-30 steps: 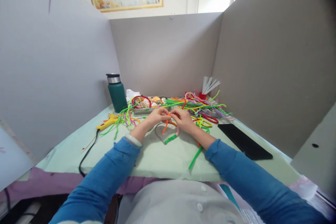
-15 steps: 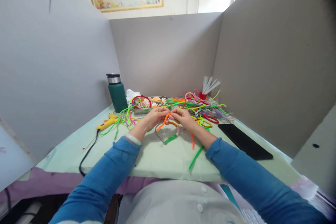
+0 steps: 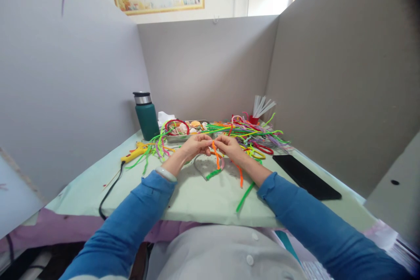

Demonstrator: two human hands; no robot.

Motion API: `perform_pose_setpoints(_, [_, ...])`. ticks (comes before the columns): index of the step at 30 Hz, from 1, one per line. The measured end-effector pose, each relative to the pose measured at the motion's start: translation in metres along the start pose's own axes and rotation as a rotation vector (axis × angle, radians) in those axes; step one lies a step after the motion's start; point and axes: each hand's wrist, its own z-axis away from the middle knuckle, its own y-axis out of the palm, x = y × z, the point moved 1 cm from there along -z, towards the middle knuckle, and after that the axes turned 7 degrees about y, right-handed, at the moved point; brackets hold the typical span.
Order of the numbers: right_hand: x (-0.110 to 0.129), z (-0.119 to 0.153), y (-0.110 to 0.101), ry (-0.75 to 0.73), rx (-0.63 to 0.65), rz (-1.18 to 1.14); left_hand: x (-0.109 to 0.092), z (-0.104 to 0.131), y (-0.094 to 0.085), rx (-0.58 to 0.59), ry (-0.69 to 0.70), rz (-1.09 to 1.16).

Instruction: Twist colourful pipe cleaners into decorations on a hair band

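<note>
Close together over the middle of the table, my left hand (image 3: 197, 144) and my right hand (image 3: 229, 147) pinch an orange pipe cleaner (image 3: 217, 157) between their fingertips. Its loose end hangs down toward me. Below the hands lies a headband (image 3: 214, 174), partly wrapped in green and pink, with bare grey on its left side; my fingers hide part of its far edge. Another orange pipe cleaner piece (image 3: 241, 178) pokes out from under my right wrist. Near it a green pipe cleaner (image 3: 245, 197) rests on the table.
Behind my hands are a metal tray (image 3: 179, 138) of small decorations and a heap of colourful pipe cleaners (image 3: 252, 130). A yellow glue gun (image 3: 134, 153) and green bottle (image 3: 146, 118) stand left. A black phone-like slab (image 3: 305, 176) lies right. White sticks (image 3: 261, 106) fill a red cup.
The hanging end of the orange pipe cleaner has swung from lower left to lower right, now crossing in front of the headband. Both hands stay nearly in place.
</note>
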Motion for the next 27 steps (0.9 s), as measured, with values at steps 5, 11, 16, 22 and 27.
perform_pose_setpoints(5, [-0.003, -0.003, 0.001, 0.030, -0.058, -0.028, -0.001, 0.000, 0.005, -0.016, 0.005, -0.043])
perform_pose_setpoints(11, [0.000, -0.003, 0.003, 0.013, -0.095, 0.022, 0.000, -0.001, 0.008, -0.110, 0.079, -0.182])
perform_pose_setpoints(16, [-0.005, -0.004, 0.003, 0.016, -0.114, 0.079, 0.001, -0.002, 0.007, -0.157, 0.075, -0.215])
perform_pose_setpoints(22, [-0.011, -0.004, 0.003, -0.008, -0.077, 0.108, 0.000, -0.003, 0.007, -0.155, -0.004, -0.117])
perform_pose_setpoints(27, [-0.011, -0.003, 0.004, 0.034, -0.078, 0.092, 0.001, -0.004, 0.007, -0.230, -0.012, -0.211])
